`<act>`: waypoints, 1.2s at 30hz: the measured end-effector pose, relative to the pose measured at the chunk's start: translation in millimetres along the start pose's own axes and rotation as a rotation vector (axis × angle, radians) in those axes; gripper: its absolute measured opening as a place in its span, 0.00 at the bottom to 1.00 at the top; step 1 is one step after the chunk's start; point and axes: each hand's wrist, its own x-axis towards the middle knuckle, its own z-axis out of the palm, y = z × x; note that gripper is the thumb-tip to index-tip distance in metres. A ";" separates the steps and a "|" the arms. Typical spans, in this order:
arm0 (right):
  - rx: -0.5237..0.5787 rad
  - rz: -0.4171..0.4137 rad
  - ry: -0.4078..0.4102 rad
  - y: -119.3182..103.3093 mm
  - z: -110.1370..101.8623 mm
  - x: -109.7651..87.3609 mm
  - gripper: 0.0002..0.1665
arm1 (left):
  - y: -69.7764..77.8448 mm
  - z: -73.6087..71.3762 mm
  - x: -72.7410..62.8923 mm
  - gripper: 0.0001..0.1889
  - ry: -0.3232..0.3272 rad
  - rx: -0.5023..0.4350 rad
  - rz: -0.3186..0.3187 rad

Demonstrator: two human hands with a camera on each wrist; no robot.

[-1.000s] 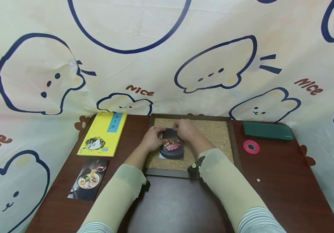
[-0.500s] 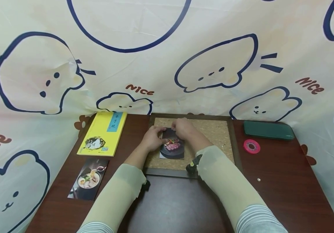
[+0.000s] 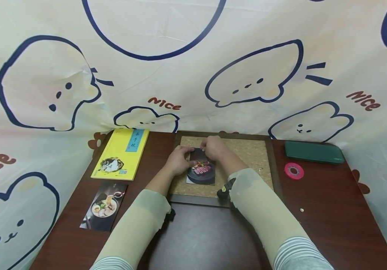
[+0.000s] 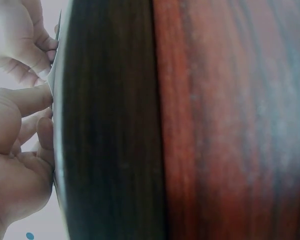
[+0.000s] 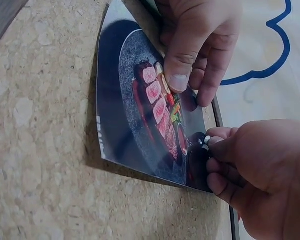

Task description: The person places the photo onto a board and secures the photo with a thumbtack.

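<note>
A dark photo card of sliced meat on a round plate (image 3: 201, 174) lies on the cork board (image 3: 247, 165) in its brown frame. My left hand (image 3: 177, 161) presses the card's upper left part, its thumb resting on the picture. At the upper right corner my right hand (image 3: 215, 148) pinches a small white push pin (image 5: 207, 140) between thumb and fingertip. The right wrist view shows the card bowed, its near edge lifted off the cork. Both hands (image 4: 20, 160) meet the board side-on in the left wrist view; most of the card is hidden there.
On the left are a yellow book (image 3: 120, 155) and a second photo card with a noodle bowl (image 3: 104, 207). A green case (image 3: 314, 152), a round pink container (image 3: 294, 171) and a small whitish piece (image 3: 302, 210) lie on the right. A patterned curtain (image 3: 193, 75) hangs behind.
Both hands stay at the same corners of the card, the right fingers shifting only slightly at the top. The head view has moved a little.
</note>
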 end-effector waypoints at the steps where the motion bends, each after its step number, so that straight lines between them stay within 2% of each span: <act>1: 0.008 0.006 0.003 0.2 0.3 -0.1 0.12 | 0.0 0.4 0.2 0.31 0.000 0.000 -0.001; 16: -0.024 0.002 0.048 -0.8 1.5 1.1 0.11 | 3.1 -1.2 -0.5 0.30 -0.002 0.015 0.004; 23: -0.034 -0.016 0.045 7.1 4.7 1.2 0.11 | 2.0 4.3 1.2 0.30 0.003 0.009 0.000; 26: 0.005 -0.060 0.058 15.7 5.1 -1.5 0.12 | 1.6 7.0 2.0 0.31 -0.002 0.005 0.005; 32: 0.069 -0.205 0.091 29.6 8.2 -12.3 0.19 | 0.4 4.9 1.7 0.30 0.001 0.018 -0.012; 36: 0.067 -0.224 0.114 34.6 13.0 -15.2 0.19 | -1.7 2.9 1.6 0.30 -0.004 0.011 -0.010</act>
